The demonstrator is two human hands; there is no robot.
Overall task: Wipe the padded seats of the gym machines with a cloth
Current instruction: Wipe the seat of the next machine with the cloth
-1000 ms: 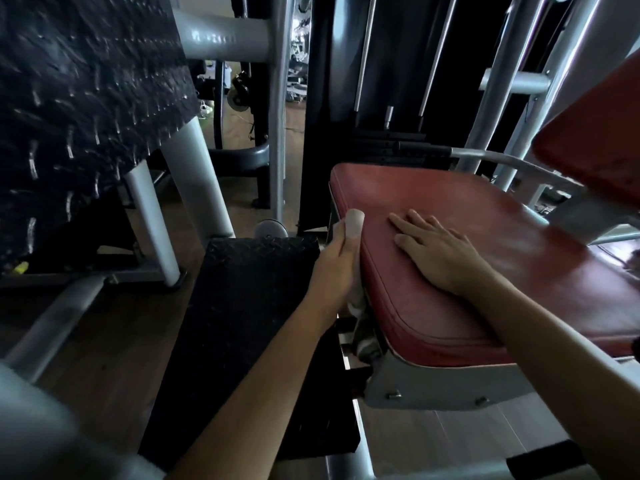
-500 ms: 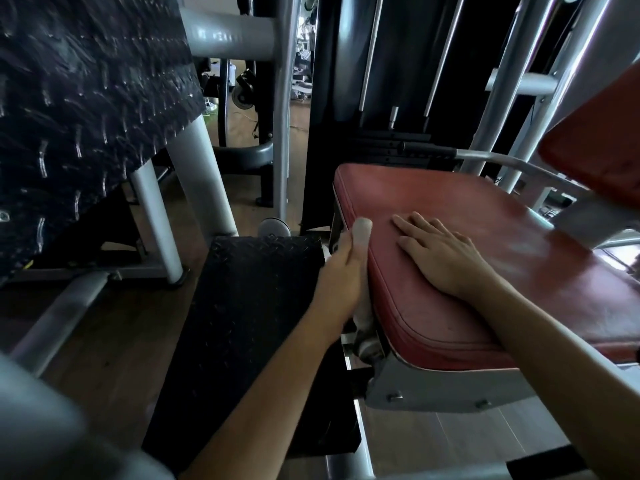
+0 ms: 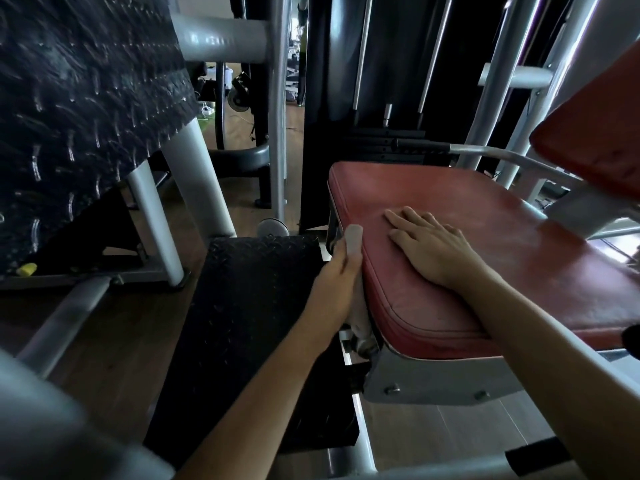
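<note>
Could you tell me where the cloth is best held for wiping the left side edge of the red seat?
Hold the cloth flat under the left hand's palm and fingers, coming from the seat's left. The red seat has a rounded vertical side there, so a flat press probably keeps the cloth against it. The right hand lies flat on top, apparently bracing.

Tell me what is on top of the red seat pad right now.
The right hand lies flat, palm down, on the red seat pad. The left hand presses a pale cloth against the pad's left side edge, not its top. Whatever is beneath the palm is hidden.
</note>
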